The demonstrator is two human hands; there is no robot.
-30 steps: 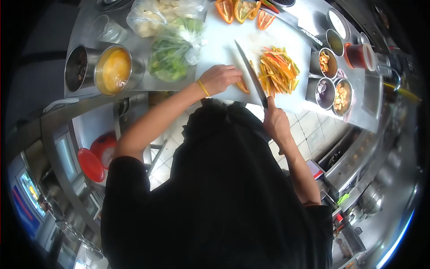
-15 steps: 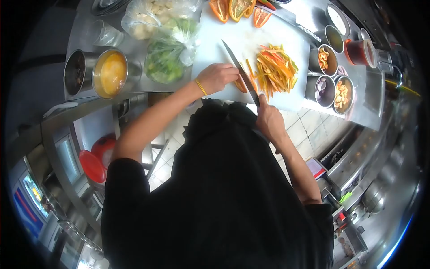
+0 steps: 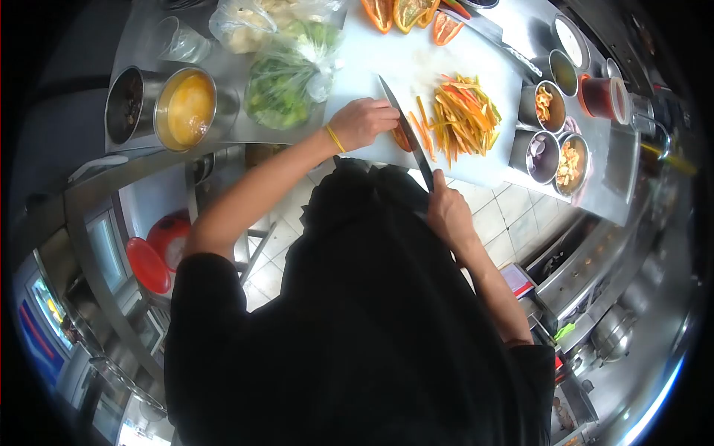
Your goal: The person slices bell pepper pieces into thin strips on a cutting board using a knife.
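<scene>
On the white cutting board (image 3: 364,70), my left hand (image 3: 364,123) has its fingers curled onto a piece of orange pepper (image 3: 402,138) near the front edge. My right hand (image 3: 449,211) is wrapped round the handle of a long knife (image 3: 408,125). The blade points away and to the left, close beside my left fingertips and the pepper piece. Right of the blade lie a few loose strips (image 3: 425,128), then a heap of orange and yellow pepper strips (image 3: 465,115). Pepper halves (image 3: 409,13) rest at the board's far edge.
Left of the board are a bag of green vegetables (image 3: 279,93), a bag of pale pieces (image 3: 242,26), a clear cup (image 3: 182,41) and a metal pot of yellow liquid (image 3: 190,110). Metal cups (image 3: 541,156) and a red container (image 3: 602,98) stand at the right.
The knife and my right hand have shifted left from the heap towards my left hand. More loose strips now lie between the blade and the heap. The camera view has moved slightly.
</scene>
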